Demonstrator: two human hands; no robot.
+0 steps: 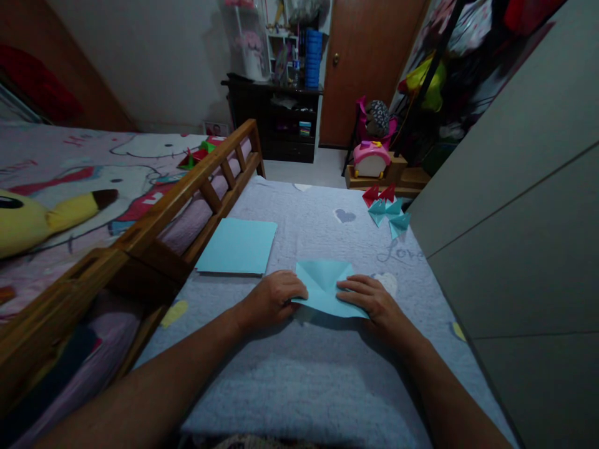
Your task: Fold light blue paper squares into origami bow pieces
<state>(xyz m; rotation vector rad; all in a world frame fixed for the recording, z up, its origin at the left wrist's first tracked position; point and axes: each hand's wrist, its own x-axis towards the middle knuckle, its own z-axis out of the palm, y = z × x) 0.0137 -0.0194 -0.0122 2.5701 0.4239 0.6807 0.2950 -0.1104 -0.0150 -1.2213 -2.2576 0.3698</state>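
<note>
A creased light-blue sheet of paper [322, 287] is held between my two hands, just above the bed's patterned sheet [299, 380]. My left hand [278, 294] grips its left edge, fingers curled and thumb out of sight. At the right side, my right hand [367, 296] has its fingers over the paper, with the thumb hidden beneath. The near edge bows, and fold lines meet near the middle. Left of my hands lies a neat stack of light-blue paper [238, 246]. Toward the far right corner sit several folded paper pieces, some red [378, 194], some light blue [390, 215].
A wooden rail [187, 206] runs along the left side, and beyond it is another bed with a yellow plush toy [47, 218]. A pale cabinet [528, 218] borders the right. Past the bed's far edge stand a dark shelf unit [276, 125] and a pink toy case [372, 160].
</note>
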